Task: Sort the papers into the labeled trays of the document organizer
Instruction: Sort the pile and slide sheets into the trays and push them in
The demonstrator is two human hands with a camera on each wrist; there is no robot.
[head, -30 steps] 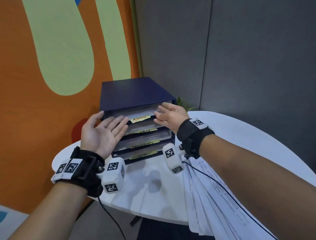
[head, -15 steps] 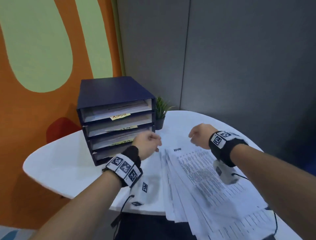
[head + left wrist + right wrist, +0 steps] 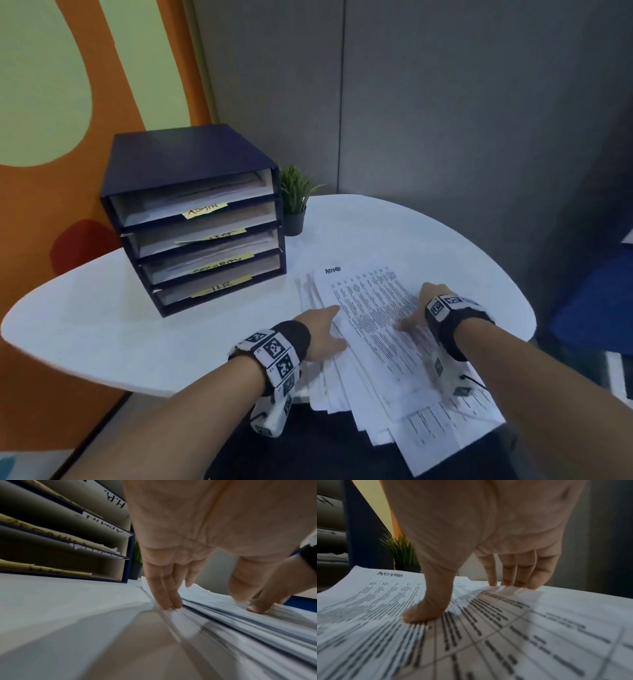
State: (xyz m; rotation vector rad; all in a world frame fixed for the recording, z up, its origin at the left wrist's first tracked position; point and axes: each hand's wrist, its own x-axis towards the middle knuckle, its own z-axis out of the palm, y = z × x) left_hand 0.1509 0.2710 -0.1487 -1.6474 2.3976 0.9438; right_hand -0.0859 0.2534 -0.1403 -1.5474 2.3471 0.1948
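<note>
Both hands (image 3: 370,325) press flat, fingers straight, on papers (image 3: 376,342) beside organizer (image 3: 191,219), plant (image 3: 294,202).

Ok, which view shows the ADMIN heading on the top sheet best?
The right wrist view: the ADMIN heading sits close and legible. In the head view it is small and blurry; the left wrist view shows only sheet edges.

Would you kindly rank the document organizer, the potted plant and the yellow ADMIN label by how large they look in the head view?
1. Document organizer, clearly the largest.
2. Potted plant, much smaller.
3. Yellow ADMIN label, the smallest.
All three stand at a similar distance, so the order seems reliable.
</note>
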